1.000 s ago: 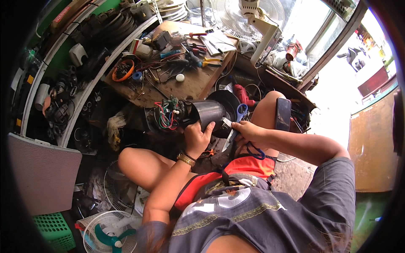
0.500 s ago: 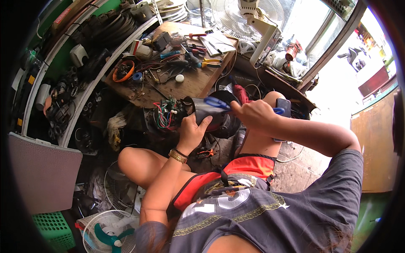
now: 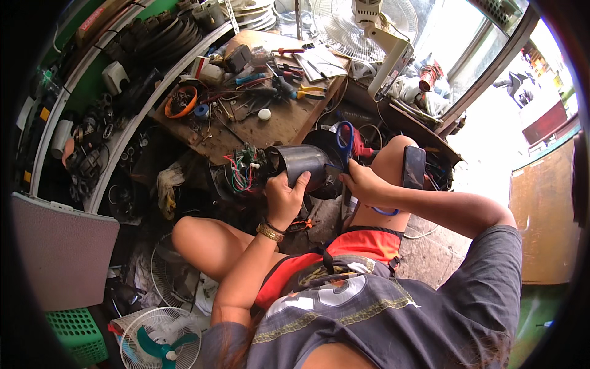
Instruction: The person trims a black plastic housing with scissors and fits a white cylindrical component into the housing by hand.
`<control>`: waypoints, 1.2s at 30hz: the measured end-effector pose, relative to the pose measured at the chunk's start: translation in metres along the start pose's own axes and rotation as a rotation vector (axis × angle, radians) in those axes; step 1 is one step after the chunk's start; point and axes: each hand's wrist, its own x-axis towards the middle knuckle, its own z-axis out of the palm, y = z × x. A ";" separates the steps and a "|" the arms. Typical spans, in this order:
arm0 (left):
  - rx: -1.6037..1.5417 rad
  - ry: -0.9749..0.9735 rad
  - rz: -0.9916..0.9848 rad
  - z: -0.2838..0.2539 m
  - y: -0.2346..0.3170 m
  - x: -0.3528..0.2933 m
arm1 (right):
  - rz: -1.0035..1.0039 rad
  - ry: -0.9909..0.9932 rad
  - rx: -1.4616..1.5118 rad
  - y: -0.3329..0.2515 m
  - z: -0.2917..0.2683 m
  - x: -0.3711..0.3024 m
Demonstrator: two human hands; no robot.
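My left hand (image 3: 284, 200) grips the lower side of a black curved plastic housing (image 3: 304, 161), thumb along its front. At the housing's left end sits a green circuit board (image 3: 247, 154) with loose red, green and white wires (image 3: 238, 175). My right hand (image 3: 365, 184) is closed on scissors (image 3: 345, 136) with blue loop handles. One handle stands above the hand, the other shows below it. The scissors' working end is near the housing's right end; whether it touches cannot be made out. Behind is a red power tool (image 3: 362, 146), partly hidden.
A phone (image 3: 413, 166) lies on my right thigh. Orange-handled pliers (image 3: 301, 226) are under the housing. The wooden bench (image 3: 279, 123) ahead carries hand tools and an orange bowl (image 3: 181, 101) of small parts. At lower left are a small fan (image 3: 161, 341) and a green basket (image 3: 77, 335).
My right hand has moved down and slightly left. The scissors have swung from nearly level to upright beside the housing. My left hand has shifted slightly right, still gripping the housing.
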 end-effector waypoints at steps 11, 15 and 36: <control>0.047 -0.017 0.028 -0.005 -0.010 -0.008 | 0.547 -0.522 1.316 0.002 0.004 -0.009; -0.020 0.029 -0.002 -0.018 -0.005 -0.008 | 0.541 -1.067 1.803 0.019 -0.011 -0.025; -0.610 -0.226 -0.452 -0.071 -0.006 -0.014 | -0.433 0.168 -0.684 -0.051 -0.076 -0.012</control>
